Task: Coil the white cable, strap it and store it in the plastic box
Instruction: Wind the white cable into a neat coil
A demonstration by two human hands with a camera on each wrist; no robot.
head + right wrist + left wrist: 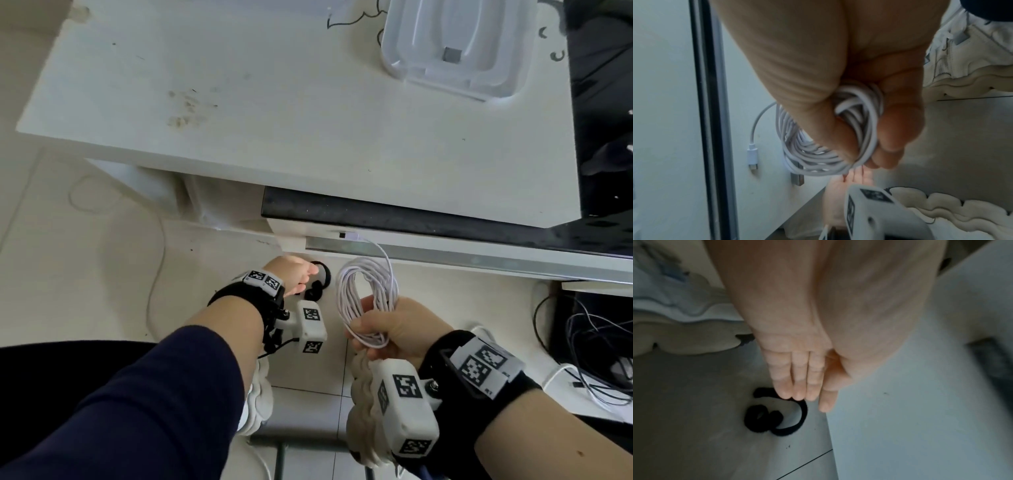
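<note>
The coiled white cable (368, 301) is gripped in the right hand (400, 329) below the desk (274, 102), while the black strap (777, 417) on the floor is touched by the left hand's (803, 373) straight fingers (797, 386), the plastic box (455, 44) being left on the desk.

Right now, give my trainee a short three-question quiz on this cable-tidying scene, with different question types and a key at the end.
1. True or false: the right hand has its grip closed round the coiled white cable.
2. Multiple choice: the black strap lies A) in the plastic box, B) on the floor by the left hand's fingertips, C) on the table.
3. Fill in: the plastic box sits on the white ____.

Key: 1 true; 2 B; 3 table.
</note>
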